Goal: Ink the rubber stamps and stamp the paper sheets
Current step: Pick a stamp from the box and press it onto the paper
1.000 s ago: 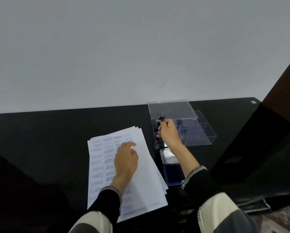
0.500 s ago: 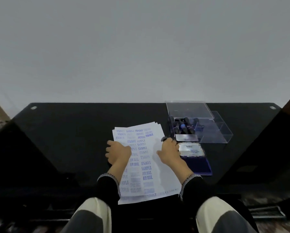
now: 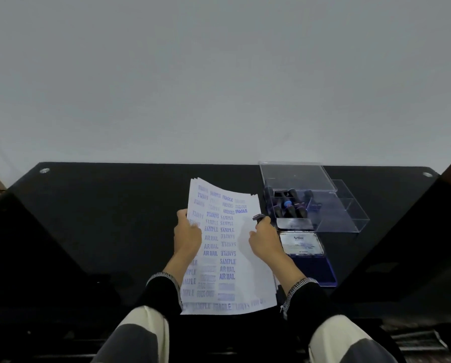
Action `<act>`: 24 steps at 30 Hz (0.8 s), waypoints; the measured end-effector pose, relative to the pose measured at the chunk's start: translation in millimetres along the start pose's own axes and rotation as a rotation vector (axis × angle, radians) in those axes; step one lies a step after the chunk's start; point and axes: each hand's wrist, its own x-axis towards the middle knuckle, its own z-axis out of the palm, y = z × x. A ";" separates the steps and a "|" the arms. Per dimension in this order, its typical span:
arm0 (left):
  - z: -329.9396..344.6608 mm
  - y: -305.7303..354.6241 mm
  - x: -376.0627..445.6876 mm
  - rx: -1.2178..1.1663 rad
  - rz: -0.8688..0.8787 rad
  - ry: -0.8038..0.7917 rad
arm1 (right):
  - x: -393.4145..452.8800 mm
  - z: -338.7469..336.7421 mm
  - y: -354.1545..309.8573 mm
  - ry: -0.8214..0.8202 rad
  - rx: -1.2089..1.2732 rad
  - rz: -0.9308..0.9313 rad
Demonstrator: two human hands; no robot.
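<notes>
Sheets (image 3: pixel 241 247) lay stacked on the desk (image 3: pixel 101 218), left hand (image 3: pixel 187 238) gripping their left edge, right hand (image 3: pixel 265 238) pinching a stamp (image 3: pixel 258 217) beside the pad (image 3: pixel 312 268). Lifting the stack might smear fresh ink.

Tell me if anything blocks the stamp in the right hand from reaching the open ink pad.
Nothing visible does. The right hand holds a stamp at the paper sheets' right edge; the open ink pad lies just right of the wrist, its blue surface uncovered.
</notes>
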 end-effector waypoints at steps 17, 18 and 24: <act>20.3 -16.9 29.1 0.574 0.162 0.218 | 2.8 12.2 6.7 0.265 -0.371 -0.174; 22.1 -17.0 25.1 0.562 0.209 0.236 | 0.4 11.6 6.1 0.298 -0.371 -0.204; 38.6 -12.1 -7.5 0.457 0.490 0.126 | -12.2 -8.2 0.0 0.282 0.160 -0.154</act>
